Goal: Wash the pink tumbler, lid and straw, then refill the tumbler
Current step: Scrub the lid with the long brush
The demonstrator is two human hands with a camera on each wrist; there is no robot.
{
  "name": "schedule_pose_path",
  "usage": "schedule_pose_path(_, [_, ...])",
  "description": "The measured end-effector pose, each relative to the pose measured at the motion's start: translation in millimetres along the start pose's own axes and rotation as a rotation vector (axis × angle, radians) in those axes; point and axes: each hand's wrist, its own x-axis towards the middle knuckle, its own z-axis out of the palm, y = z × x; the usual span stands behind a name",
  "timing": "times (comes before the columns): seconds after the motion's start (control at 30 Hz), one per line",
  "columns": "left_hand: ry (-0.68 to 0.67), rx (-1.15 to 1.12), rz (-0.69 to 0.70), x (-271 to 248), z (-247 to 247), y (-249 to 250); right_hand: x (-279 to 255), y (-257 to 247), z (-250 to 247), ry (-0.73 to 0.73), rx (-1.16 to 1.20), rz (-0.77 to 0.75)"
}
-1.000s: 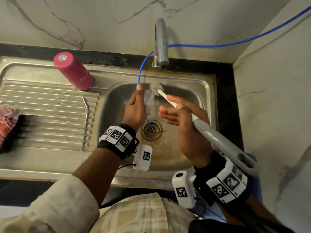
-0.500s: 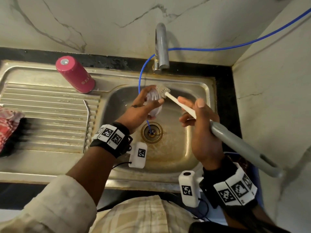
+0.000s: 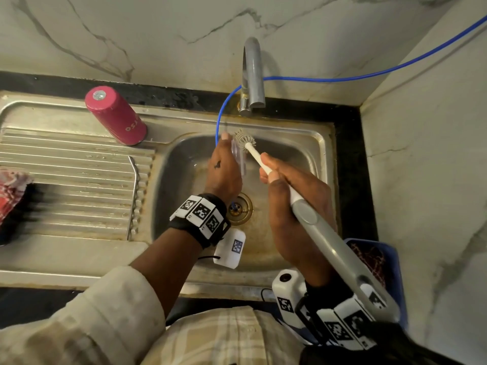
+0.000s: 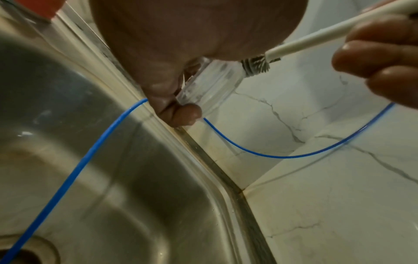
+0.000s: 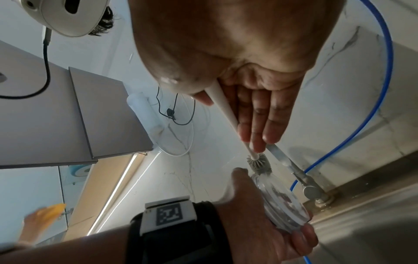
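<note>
Both hands work over the sink [image 3: 311,143], and the change across the last second is in how lid and brush meet. The left hand [image 3: 224,169] has turned the clear lid [image 3: 241,159] from a flatter hold, seen half a second ago, to an edge-on one, thumb and fingers pinching its rim; the right wrist view shows the disc [image 5: 280,198] held that way with a fingertip curled under its lower edge. The right hand [image 3: 295,206] keeps its grip on the brush [image 3: 245,140], thumb clamping the white shaft while the other fingers lie nearly straight along it, and it has drawn the grey bristle head back up to the lid's top rim, where the two touch [image 4: 255,67].

That reads as the scrub moving from the lid's face to its edge, so the lid wash looks to be in its later strokes, though no rinse is under way: no water can be made out falling from the tap [image 3: 251,72].

One pink tumbler [image 3: 116,115] stands upside down on the draining board, well apart from the hands, and the metal straw [image 3: 133,196] lies on the ribs beside the basin. Whether the straw has been washed cannot be told. Refilling remains to be done.

A blue hose [image 3: 218,122] trails down into the drain behind the left hand.
</note>
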Motion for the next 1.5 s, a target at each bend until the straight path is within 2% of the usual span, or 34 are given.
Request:
schedule_pose_path(0.13, [0.095, 0.331, 0.328, -0.1, -4.8, -9.3, 6.6, 0.2, 9.2, 0.051, 0.025, -0.003])
schedule_pose_path(0.3, [0.029, 0.424, 0.619, -8.1, -8.6, -6.6, 12.9, -0.4, 3.9, -0.015, -0.026, -0.015])
schedule_pose_path(0.47, [0.142, 0.410, 0.575, 6.3, -18.6, -6.9, 4.1, -10.5, -8.3, -0.049, 0.007, -0.006])
schedule_pose_path(0.53, [0.141, 0.434, 0.590, 8.6, -18.3, -4.3, 2.8, -14.7, -9.7, -0.075, -0.042, -0.016])
schedule_pose_path(0.73, [0.079, 0.464, 0.622, 0.8, -11.5, -6.7, 20.4, -5.1, 7.0, -0.021, -0.006, -0.013])
schedule_pose_path(0.83, [0.133, 0.433, 0.594, 4.6, -15.6, -10.1, 22.7, -3.6, 9.2, 0.018, 0.018, 0.053])
schedule_pose_path(0.9, [0.169, 0.422, 0.563, 8.5, -20.3, -10.1, 16.9, -7.1, 6.7, -0.018, 0.020, 0.052])
schedule_pose_path(1.03, [0.078, 0.476, 0.612, 2.1, -22.3, -10.2, 9.9, -12.6, 2.6, -0.040, -0.049, 0.016])
schedule_pose_path(1.23, [0.007, 0.520, 0.676, -0.9, -28.8, -12.7, 21.8, -1.3, 8.6, 0.044, 0.001, 0.106])
schedule_pose_path(1.3, [-0.043, 0.455, 0.602, -0.5, -30.7, -7.1, 26.5, -2.1, 6.8, 0.062, 0.070, 0.220])
schedule_pose_path(1.33, [-0.070, 0.350, 0.492, -0.3, -30.4, -3.0, 29.6, -2.9, 4.1, 0.076, 0.145, 0.310])
schedule_pose_path(1.4, [-0.125, 0.050, 0.172, 1.1, -30.8, 6.3, 35.4, -2.3, -5.2, 0.101, 0.281, 0.457])
schedule_pose_path(1.43, [-0.167, -0.082, 0.026, 1.7, -32.9, 10.7, 37.1, -0.5, -11.2, 0.106, 0.311, 0.499])
schedule_pose_path(1.5, [-0.292, -0.241, -0.167, 4.1, -39.4, 18.4, 36.6, 4.1, -22.8, 0.092, 0.355, 0.550])
